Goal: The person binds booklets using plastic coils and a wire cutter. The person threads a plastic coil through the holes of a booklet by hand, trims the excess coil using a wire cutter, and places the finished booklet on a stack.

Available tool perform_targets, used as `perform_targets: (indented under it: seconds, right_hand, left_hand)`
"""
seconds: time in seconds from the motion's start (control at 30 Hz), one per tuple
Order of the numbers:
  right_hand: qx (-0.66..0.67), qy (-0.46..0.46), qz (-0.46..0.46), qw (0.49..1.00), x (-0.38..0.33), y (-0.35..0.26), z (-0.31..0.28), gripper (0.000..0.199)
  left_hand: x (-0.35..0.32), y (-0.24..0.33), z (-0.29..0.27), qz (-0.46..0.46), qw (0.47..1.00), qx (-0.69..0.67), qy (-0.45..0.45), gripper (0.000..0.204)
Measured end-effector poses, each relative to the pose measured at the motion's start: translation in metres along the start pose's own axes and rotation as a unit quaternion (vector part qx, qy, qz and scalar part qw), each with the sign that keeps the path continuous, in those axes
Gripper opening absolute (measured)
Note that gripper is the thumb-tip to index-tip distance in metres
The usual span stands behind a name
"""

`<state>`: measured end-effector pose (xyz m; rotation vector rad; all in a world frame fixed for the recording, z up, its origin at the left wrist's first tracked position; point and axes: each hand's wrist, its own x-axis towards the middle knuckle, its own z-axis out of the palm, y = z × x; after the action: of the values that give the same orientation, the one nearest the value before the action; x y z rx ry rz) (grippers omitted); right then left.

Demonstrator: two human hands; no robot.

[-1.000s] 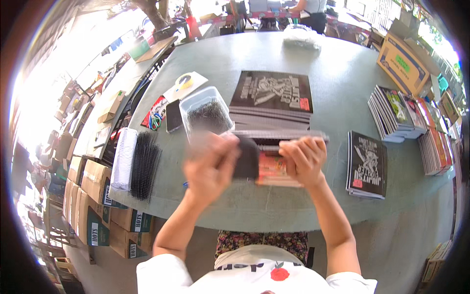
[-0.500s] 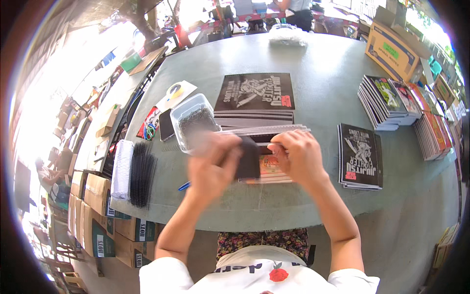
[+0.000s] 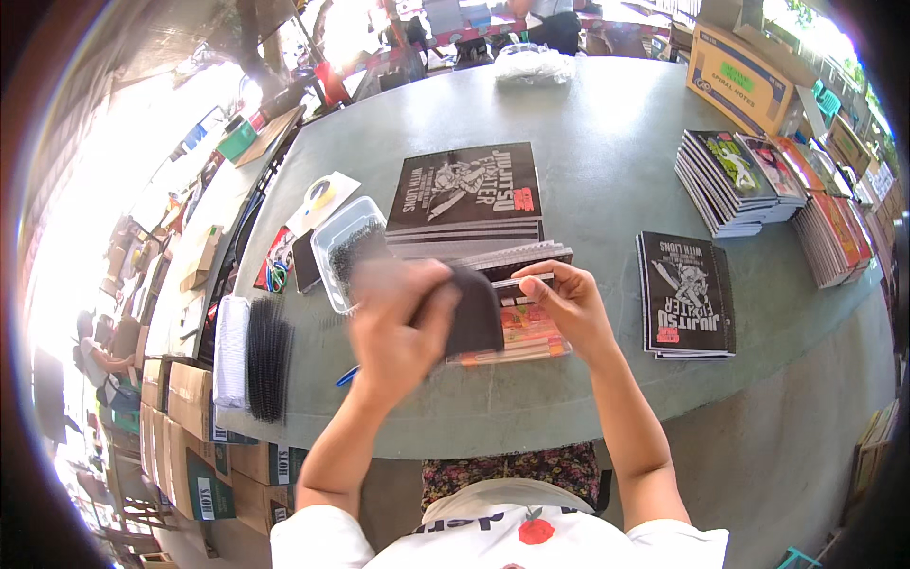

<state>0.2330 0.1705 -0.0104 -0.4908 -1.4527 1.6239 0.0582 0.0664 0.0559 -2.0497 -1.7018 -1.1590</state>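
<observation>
My left hand (image 3: 403,322), smeared by motion, is closed round the edge of a black flat piece with a rounded corner (image 3: 477,308). My right hand (image 3: 572,302) has thumb and forefinger pinched together at a notebook edge; what they grip is too small to make out. Beneath both hands lie notebooks with orange-pink covers (image 3: 526,332), and the white page edges of a notebook stack (image 3: 517,256) show just beyond. Farther off sits a pile of black-covered notebooks (image 3: 464,190) with a fighter drawing. A clear plastic tub of small black wire pieces (image 3: 355,237) stands beside my left hand.
Left on the green table (image 3: 313,379) are black binding wires (image 3: 269,365), a white bundle (image 3: 230,351), a tape roll (image 3: 327,194) and a blue pen (image 3: 347,376). To the right are black notebooks (image 3: 687,294), more notebook stacks (image 3: 725,180) and a carton (image 3: 739,81).
The view has shifted a little, so the table's things sit differently in the picture. Both hands stay over the notebooks; the black piece now shows more of its face.
</observation>
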Motion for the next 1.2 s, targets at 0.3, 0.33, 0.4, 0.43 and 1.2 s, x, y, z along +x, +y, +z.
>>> perform_targets:
  seconds: [0.3,0.33,0.4,0.43,1.2]
  right_hand:
    - [0.117,-0.009,0.062,0.991,-0.008,0.0,-0.002,0.039]
    - [0.104,-0.005,0.054,0.993,-0.006,0.003,-0.001,0.043]
    - [0.077,-0.011,0.055,0.995,-0.005,0.001,-0.001,0.046]
    - [0.074,-0.009,0.049,0.996,-0.003,-0.002,-0.004,0.046]
    - [-0.034,0.031,-0.026,0.999,-0.014,0.007,-0.002,0.016]
  left_hand:
    - [0.013,0.017,-0.001,-0.037,0.987,0.041,0.154,0.027]
    - [0.007,0.014,0.01,-0.013,0.999,0.028,0.039,0.025]
    - [-0.006,0.019,0.023,0.013,0.989,0.019,-0.149,0.023]
    - [0.002,0.018,0.02,0.019,0.989,0.017,-0.146,0.023]
    - [0.013,0.036,0.047,0.091,0.994,0.004,-0.052,0.022]
